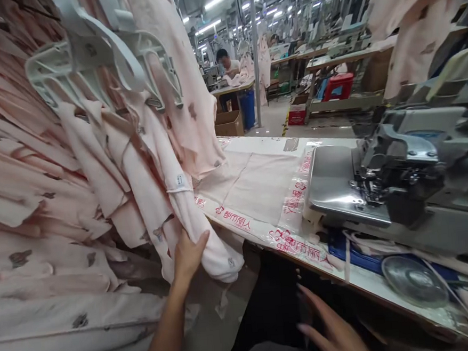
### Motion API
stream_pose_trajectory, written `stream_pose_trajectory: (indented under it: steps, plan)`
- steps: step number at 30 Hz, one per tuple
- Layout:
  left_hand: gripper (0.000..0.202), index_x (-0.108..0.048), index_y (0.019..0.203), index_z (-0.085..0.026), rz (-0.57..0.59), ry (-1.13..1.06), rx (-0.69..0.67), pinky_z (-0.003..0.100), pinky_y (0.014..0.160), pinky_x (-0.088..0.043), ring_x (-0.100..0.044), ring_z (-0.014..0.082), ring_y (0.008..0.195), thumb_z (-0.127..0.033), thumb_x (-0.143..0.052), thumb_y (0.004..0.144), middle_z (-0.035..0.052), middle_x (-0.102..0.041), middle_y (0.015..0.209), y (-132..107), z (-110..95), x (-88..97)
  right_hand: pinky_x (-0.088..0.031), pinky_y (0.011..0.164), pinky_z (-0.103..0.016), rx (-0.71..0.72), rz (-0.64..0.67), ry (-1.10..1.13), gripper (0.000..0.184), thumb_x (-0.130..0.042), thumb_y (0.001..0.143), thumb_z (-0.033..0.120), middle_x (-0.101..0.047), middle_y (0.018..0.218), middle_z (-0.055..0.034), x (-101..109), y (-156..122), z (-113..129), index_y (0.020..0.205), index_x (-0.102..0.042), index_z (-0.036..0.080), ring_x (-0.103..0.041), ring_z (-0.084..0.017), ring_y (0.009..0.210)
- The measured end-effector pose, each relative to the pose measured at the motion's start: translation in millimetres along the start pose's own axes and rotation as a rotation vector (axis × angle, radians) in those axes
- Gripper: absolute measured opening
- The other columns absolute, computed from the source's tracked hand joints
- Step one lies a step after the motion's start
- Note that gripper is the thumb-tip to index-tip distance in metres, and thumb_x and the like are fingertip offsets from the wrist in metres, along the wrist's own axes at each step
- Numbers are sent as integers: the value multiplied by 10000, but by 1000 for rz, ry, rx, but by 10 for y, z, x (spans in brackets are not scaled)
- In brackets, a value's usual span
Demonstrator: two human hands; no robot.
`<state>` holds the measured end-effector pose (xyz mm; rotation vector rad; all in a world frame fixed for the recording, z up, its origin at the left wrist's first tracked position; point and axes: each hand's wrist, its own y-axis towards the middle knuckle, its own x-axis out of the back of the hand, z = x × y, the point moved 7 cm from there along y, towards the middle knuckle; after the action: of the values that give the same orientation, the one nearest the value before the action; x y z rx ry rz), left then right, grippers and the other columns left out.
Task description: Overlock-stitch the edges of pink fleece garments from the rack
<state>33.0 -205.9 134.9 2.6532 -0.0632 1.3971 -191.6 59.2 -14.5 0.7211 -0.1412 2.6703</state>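
Observation:
My left hand reaches up and grips a hanging pale pink printed fabric piece near its lower end. That piece hangs in a thick bundle from a white plastic clamp hanger at the upper left. My right hand hovers low over my lap, fingers spread, holding nothing, just below the table's front edge. Another pink fabric panel lies flat on the sewing table under clear printed plastic.
An overlock sewing machine with a metal plate stands on the table's right. More stacked pink pieces fill the left. A clear round dish sits near the table's front edge. Another person works at a far table; boxes and a red stool stand beyond.

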Motion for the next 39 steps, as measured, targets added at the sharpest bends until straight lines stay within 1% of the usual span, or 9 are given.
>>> stream_pose_trajectory:
  steps: [3, 5, 11, 15, 21, 27, 31, 35, 39]
  plan:
    - [634, -362, 1327, -141, 225, -175, -279, 379, 959, -432, -510, 271, 1189, -496, -508, 822, 148, -538, 1281, -222, -361, -43, -364, 1040, -428, 86, 75, 252, 798, -699, 614, 399, -459, 1369, -134, -643, 594, 505, 1332, -446, 160, -436, -295, 1252]
    - [726, -245, 1413, -184, 464, -154, -562, 368, 1034, -374, -417, 238, 1280, -493, -532, 821, 122, -418, 1404, -414, -509, -120, -453, 932, -413, 43, -17, 337, 569, -585, 686, 401, -613, 1178, -138, -837, 865, 628, 1189, -564, 135, -572, -297, 1082]
    - [402, -571, 1145, -117, 490, 726, -633, 562, 1062, -226, -472, 348, 1182, -256, -631, 773, 206, -586, 1172, -186, 379, -330, -499, 788, -358, -7, -72, 350, 415, -453, 750, 397, -686, 966, -96, -694, 1009, 345, 1030, -615, 138, -632, -271, 872]
    - [100, -631, 725, -110, 664, 760, -664, 388, 831, -440, -603, 244, 799, -53, -551, 741, 115, -646, 716, -121, 524, -369, -471, 862, -405, -64, -47, 249, 485, -501, 728, 426, -643, 1102, -107, -577, 864, 218, 1137, -560, 173, -616, -288, 955]
    - [56, -540, 794, -183, 830, 426, -1051, 197, 738, -403, -550, 119, 815, -132, -521, 784, -5, -599, 853, -636, -928, 262, -317, 1055, -402, 67, 318, 34, 658, -602, 710, 352, -443, 1364, -168, -760, 460, 706, 1307, -457, 118, -399, -295, 1269]
    - [126, -551, 726, -163, 169, -116, -1168, 233, 691, -425, -538, 138, 769, -120, -433, 725, 15, -554, 794, -585, -2195, 1320, -446, 786, -283, 243, 86, 199, 214, -411, 890, 283, -629, 922, -52, -296, 370, 1128, 930, -602, 194, -576, -189, 842]
    - [141, -569, 684, -157, -129, -50, -1090, 283, 720, -438, -547, 161, 742, -190, -433, 665, 7, -551, 745, -347, -2405, 1378, -429, 692, -215, 120, 154, 246, 190, -617, 799, 312, -606, 872, 10, 339, 182, 1064, 958, -569, 221, -556, -161, 779]
    - [257, -587, 699, -89, 7, -247, -982, 313, 694, -449, -528, 102, 617, -309, -461, 739, -26, -482, 621, 11, -2768, 1282, -455, 695, -222, 112, 224, 213, 141, -540, 855, 328, -604, 848, -8, 985, 89, 1212, 848, -620, 212, -565, -159, 752]
    - [306, -597, 848, -74, 26, -533, -975, 372, 743, -479, -594, 165, 730, -360, -509, 781, 7, -548, 728, 317, -3271, 1159, -448, 830, -301, 146, -196, 55, 296, -443, 896, 420, -635, 961, -67, 1683, 286, 1339, 1023, -610, 211, -579, -219, 945]
